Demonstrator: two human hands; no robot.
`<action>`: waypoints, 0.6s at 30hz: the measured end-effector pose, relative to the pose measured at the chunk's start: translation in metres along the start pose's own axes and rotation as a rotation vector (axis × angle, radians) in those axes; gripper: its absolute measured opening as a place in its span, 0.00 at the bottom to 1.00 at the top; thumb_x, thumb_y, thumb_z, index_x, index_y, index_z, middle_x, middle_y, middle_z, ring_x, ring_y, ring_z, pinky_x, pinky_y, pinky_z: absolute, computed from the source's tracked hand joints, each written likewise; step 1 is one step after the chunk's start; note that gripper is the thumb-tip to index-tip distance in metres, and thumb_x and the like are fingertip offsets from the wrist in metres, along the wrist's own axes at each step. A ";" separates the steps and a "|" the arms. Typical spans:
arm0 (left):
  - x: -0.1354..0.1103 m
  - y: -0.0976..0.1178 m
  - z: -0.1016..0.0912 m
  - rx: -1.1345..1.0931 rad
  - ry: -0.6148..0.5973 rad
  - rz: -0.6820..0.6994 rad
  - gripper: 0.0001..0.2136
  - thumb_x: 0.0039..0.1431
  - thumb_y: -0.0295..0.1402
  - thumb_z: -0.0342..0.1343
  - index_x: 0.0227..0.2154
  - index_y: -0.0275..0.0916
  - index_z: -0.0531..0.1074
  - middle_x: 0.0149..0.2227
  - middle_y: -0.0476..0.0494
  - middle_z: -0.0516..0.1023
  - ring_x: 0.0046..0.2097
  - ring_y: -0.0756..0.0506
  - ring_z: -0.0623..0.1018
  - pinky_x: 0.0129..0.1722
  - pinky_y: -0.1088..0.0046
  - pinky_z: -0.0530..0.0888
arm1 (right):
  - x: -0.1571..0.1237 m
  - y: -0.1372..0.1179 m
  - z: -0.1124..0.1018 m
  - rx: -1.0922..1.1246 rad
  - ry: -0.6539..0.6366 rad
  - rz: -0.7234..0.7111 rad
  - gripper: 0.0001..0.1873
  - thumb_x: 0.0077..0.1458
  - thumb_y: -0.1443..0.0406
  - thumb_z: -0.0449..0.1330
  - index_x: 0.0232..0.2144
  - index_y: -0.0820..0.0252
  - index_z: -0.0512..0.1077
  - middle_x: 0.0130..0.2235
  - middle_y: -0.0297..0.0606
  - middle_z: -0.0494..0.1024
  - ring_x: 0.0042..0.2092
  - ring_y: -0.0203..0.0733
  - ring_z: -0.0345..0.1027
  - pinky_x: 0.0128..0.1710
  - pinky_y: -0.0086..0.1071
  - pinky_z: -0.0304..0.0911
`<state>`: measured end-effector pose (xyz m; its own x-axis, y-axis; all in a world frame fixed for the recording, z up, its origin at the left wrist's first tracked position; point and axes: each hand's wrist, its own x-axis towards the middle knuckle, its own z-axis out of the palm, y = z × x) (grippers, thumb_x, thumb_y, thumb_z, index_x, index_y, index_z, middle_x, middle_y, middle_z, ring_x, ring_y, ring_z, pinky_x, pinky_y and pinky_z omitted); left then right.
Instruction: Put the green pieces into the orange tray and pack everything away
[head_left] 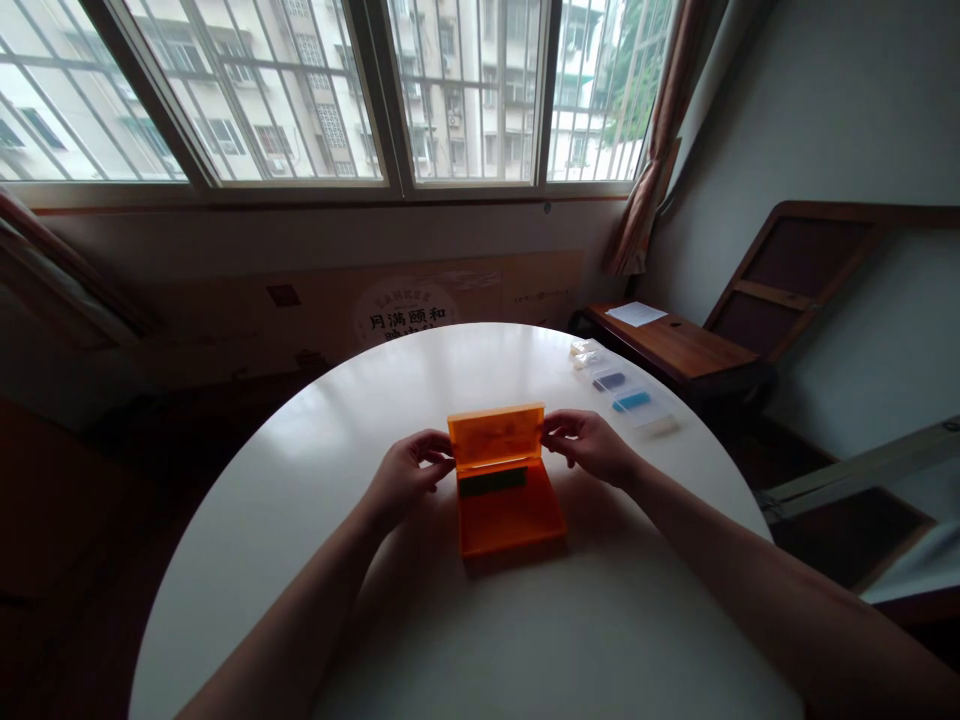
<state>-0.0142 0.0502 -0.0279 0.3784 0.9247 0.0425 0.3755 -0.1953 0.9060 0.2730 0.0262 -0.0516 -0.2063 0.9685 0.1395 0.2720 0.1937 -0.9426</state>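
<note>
An orange plastic box [510, 520] lies on the white round table with its hinged lid [496, 438] raised. Along the back of the tray, near the hinge, is a dark green strip [493, 481]; the rest of the tray floor shows bare orange. My left hand [411, 472] has its thumb and fingers closed at the lid's left edge. At the opposite edge, my right hand [589, 443] grips the lid in the same way, its fingertips partly behind it.
Clear plastic cases [630, 395], one with a blue piece and one with a dark piece, lie at the table's [300, 480] right rear. Beyond stands a wooden chair [675, 340] with a white paper [636, 314] on it. A barred window [465, 100] fills the far wall.
</note>
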 end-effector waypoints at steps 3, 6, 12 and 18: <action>-0.004 0.008 -0.003 0.075 -0.061 0.063 0.09 0.50 0.36 0.56 0.33 0.38 0.73 0.36 0.42 0.78 0.38 0.43 0.76 0.27 0.72 0.74 | -0.005 -0.008 -0.007 -0.030 -0.058 -0.036 0.18 0.51 0.57 0.62 0.40 0.65 0.75 0.40 0.42 0.75 0.37 0.34 0.68 0.23 0.20 0.63; -0.009 0.015 -0.005 0.177 -0.118 0.128 0.07 0.50 0.34 0.56 0.31 0.39 0.74 0.37 0.42 0.77 0.40 0.43 0.76 0.32 0.71 0.75 | -0.010 -0.014 -0.012 -0.075 -0.159 -0.085 0.15 0.51 0.62 0.62 0.40 0.64 0.75 0.42 0.41 0.74 0.39 0.34 0.68 0.27 0.20 0.65; -0.014 0.021 -0.007 0.266 -0.227 0.188 0.07 0.52 0.34 0.53 0.31 0.40 0.75 0.45 0.39 0.74 0.45 0.42 0.75 0.34 0.72 0.76 | -0.013 -0.020 -0.016 -0.168 -0.344 -0.190 0.12 0.53 0.66 0.59 0.40 0.63 0.76 0.47 0.42 0.72 0.45 0.35 0.68 0.35 0.21 0.67; -0.016 0.026 -0.010 0.385 -0.298 0.243 0.09 0.54 0.34 0.53 0.34 0.40 0.77 0.48 0.39 0.73 0.45 0.43 0.75 0.37 0.72 0.76 | -0.014 -0.016 -0.017 -0.240 -0.380 -0.246 0.11 0.53 0.68 0.60 0.40 0.60 0.77 0.48 0.41 0.70 0.46 0.34 0.68 0.37 0.21 0.68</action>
<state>-0.0185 0.0332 -0.0009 0.6955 0.7161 0.0594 0.5090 -0.5493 0.6627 0.2876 0.0127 -0.0329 -0.6065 0.7731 0.1858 0.3716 0.4821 -0.7934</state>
